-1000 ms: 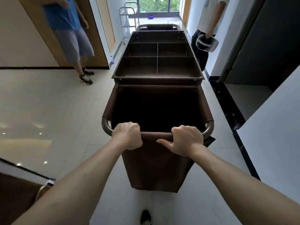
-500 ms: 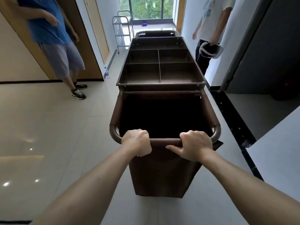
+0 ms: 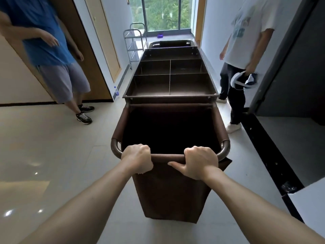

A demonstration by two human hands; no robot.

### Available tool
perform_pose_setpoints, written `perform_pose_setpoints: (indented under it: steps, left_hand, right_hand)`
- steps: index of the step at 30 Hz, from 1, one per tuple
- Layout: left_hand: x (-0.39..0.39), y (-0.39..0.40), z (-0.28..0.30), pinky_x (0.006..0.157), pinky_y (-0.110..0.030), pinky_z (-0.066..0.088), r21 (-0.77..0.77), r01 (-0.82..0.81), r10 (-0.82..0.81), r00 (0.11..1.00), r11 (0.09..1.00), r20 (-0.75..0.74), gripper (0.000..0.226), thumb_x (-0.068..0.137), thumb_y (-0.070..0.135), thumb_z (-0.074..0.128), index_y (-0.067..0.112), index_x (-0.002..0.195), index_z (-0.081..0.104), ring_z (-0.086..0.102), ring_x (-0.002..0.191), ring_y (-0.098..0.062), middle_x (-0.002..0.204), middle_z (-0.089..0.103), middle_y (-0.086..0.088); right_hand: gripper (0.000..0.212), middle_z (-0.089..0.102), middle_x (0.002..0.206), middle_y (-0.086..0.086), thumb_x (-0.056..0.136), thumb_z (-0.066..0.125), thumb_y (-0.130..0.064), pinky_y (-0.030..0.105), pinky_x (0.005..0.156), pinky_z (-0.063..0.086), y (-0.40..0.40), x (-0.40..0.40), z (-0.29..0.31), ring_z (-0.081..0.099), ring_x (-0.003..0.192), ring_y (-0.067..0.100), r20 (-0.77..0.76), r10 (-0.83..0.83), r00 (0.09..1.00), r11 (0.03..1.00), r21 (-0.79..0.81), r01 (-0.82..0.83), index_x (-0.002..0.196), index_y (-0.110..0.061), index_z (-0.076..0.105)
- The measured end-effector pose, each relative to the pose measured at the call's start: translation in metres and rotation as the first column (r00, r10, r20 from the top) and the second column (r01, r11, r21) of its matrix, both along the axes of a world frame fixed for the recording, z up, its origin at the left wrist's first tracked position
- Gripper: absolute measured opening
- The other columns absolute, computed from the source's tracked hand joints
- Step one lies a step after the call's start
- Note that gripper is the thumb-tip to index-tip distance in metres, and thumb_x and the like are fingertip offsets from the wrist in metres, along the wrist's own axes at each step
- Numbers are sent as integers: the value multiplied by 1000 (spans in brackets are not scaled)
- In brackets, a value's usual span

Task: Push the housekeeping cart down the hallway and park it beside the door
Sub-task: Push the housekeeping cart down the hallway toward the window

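Left hand (image 3: 137, 158) and right hand (image 3: 199, 162) wrap the near handle bar (image 3: 168, 157) of the housekeeping cart (image 3: 169, 110); 2-handed hold suits its likely bulky, slow-steering frame.

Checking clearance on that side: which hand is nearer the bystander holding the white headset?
Right. The right hand grips the cart handle toward the side of the bystander holding the white headset; the left hand grips the far end.

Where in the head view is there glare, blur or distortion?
Head view: ceiling-light glare on the floor at left; window bright ahead; wide-angle lens bends the walls and stretches the forearms; the bystander's headset is motion-blurred; cart and hands look sharp.
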State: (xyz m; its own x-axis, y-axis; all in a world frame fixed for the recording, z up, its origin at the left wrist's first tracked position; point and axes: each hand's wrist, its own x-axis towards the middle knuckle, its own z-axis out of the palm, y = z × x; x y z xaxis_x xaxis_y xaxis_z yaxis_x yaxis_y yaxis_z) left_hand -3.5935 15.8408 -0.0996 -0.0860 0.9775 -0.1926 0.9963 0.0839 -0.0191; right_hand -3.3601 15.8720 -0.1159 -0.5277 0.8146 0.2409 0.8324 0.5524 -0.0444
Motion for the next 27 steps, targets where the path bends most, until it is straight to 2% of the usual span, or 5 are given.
perform_pose_setpoints:
  steps: [3,11,17,24,27]
  left_hand:
    - [-11,44,-2,58,-31,53,0,-12,12,1000,1000,-7,23,64,27,49,28,82,62,57,66,-15,75,58,8]
    - [-20,150,1,62,-35,58,-29,-39,39,999,999,-24,23,64,25,47,29,80,63,59,65,-16,73,60,6]
    - [-26,244,2,60,-35,59,-14,-40,40,999,999,-10,26,61,24,47,27,80,66,60,63,-18,70,61,6]
    - [-46,364,-5,47,-27,47,25,-20,20,999,999,30,26,59,26,50,27,78,67,57,57,-16,66,61,6]
    - [-58,414,-7,45,-27,44,34,0,-1,999,999,42,24,58,26,50,27,77,65,56,57,-16,67,60,7]
  right_hand:
    - [72,44,51,-14,76,26,-95,24,44,33,45,-12,-3,47,44,9,-24,10,1000,1000,-19,-10,56,-27,43]
    - [69,31,48,-14,76,30,-94,24,43,21,152,-24,-2,39,42,11,-26,21,999,1000,-15,-22,54,-29,30]
    - [69,29,46,-16,77,32,-93,21,42,21,247,-30,-1,34,39,9,-12,8,1000,1000,17,-8,52,-29,29]
    - [72,35,43,-15,77,32,-94,19,40,16,366,-48,-2,29,36,1,21,-22,1000,1000,21,22,49,-27,34]
    - [74,40,45,-15,76,28,-96,20,41,21,415,-60,-2,35,38,2,44,-38,998,999,-2,38,51,-27,38]
